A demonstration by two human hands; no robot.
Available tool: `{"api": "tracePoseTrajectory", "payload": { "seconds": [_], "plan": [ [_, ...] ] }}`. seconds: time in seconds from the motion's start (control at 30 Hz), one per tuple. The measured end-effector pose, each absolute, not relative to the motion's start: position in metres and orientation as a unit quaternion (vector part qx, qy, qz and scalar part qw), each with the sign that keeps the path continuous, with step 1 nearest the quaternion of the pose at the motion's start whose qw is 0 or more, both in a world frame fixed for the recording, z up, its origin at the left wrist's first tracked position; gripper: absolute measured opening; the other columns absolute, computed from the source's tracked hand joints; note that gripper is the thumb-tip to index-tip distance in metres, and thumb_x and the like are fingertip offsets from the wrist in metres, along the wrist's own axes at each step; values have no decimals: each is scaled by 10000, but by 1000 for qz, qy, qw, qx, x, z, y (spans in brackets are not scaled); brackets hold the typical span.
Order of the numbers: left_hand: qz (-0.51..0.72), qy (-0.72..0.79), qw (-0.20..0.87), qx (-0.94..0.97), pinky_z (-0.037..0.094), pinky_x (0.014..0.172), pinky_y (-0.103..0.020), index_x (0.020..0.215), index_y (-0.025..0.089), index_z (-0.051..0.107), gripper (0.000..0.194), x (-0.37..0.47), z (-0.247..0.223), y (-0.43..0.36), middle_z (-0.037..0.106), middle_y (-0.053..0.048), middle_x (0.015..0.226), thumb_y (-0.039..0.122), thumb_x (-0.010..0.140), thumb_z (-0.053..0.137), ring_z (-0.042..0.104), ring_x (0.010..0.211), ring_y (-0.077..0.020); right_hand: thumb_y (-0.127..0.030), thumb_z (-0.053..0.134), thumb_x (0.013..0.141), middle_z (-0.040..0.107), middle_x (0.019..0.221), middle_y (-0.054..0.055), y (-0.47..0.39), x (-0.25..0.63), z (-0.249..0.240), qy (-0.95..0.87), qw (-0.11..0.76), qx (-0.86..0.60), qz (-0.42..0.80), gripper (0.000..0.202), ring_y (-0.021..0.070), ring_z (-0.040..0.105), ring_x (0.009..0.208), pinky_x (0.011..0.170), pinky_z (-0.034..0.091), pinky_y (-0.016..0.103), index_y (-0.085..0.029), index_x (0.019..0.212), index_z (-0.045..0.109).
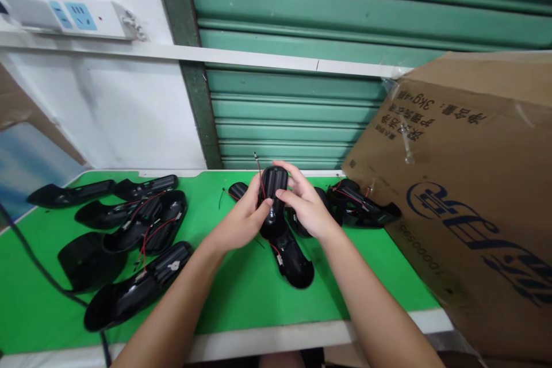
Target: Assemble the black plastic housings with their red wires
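Observation:
Both my hands hold one black plastic shell (pixel 276 181) with a ribbed inside, above the middle of the table. My left hand (pixel 245 210) grips its left side, thumb on the lower part. My right hand (pixel 306 201) wraps the right side, with the thumb pressed on the inner face. A thin red wire with a small connector (pixel 256 156) sticks up from the shell's left edge. Just below, another black shell (pixel 297 264) lies on the table with a red wire and a white plug. More dark parts behind my hands are partly hidden.
On the left of the green tabletop (pixel 233 299) lie several black shells (pixel 133 293), some with red wires. More shells (pixel 362 207) sit at the right by a large cardboard box (pixel 466 195). A dark cable (pixel 38 270) crosses the left side. A green shutter (pixel 293 103) stands behind.

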State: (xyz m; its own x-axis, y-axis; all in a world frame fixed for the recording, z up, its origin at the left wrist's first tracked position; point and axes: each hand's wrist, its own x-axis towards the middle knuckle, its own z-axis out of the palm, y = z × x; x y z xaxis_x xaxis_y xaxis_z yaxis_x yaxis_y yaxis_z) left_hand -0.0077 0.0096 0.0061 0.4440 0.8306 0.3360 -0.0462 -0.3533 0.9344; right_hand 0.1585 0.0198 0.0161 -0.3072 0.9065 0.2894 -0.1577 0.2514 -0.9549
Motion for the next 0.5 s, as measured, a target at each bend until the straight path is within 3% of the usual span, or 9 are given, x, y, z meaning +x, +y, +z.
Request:
{"api": "tracePoseTrajectory", "payload": {
  "seconds": [0.13, 0.23, 0.3, 0.4, 0.5],
  "plan": [
    [511, 314, 529, 601, 391, 1187, -435, 1459, 211, 430, 638, -13, 11, 16, 589, -112, 1436, 315, 875, 665, 493, 1405, -301, -282, 658, 818, 698, 1126, 25, 24, 160, 15, -594, 558, -340, 470, 490, 163, 684, 859, 719, 541, 279, -285, 1300, 567],
    [614, 357, 555, 433, 563, 965, -437, 1330, 221, 504, 563, -25, 18, 26, 716, -80, 1164, 282, 791, 652, 702, 1105, -288, -273, 563, 820, 664, 795, 5, 27, 171, 16, -602, 615, -377, 341, 119, 148, 607, 702, 647, 471, 266, -207, 846, 659],
    [680, 392, 521, 336, 596, 827, -389, 1190, 209, 562, 459, -33, 19, 33, 729, -46, 999, 248, 737, 624, 744, 920, -257, -239, 468, 808, 521, 577, -18, 28, 179, 16, -632, 615, -395, 255, 229, 135, 493, 585, 585, 378, 267, -209, 590, 533],
    [711, 448, 463, 281, 562, 726, -311, 1003, 179, 617, 322, -42, 17, 40, 706, -14, 812, 287, 701, 651, 724, 798, -220, -224, 400, 814, 362, 501, -34, 25, 182, 16, -701, 539, -436, 167, 292, 130, 364, 516, 548, 259, 294, -227, 523, 372],
    [674, 489, 460, 309, 493, 663, -269, 852, 155, 672, 360, -47, 13, 41, 685, -10, 700, 431, 633, 747, 662, 716, -194, -244, 486, 837, 472, 605, -15, 23, 177, 15, -774, 408, -474, 98, 234, 159, 456, 637, 643, 323, 298, -217, 608, 448]
  ]
}}
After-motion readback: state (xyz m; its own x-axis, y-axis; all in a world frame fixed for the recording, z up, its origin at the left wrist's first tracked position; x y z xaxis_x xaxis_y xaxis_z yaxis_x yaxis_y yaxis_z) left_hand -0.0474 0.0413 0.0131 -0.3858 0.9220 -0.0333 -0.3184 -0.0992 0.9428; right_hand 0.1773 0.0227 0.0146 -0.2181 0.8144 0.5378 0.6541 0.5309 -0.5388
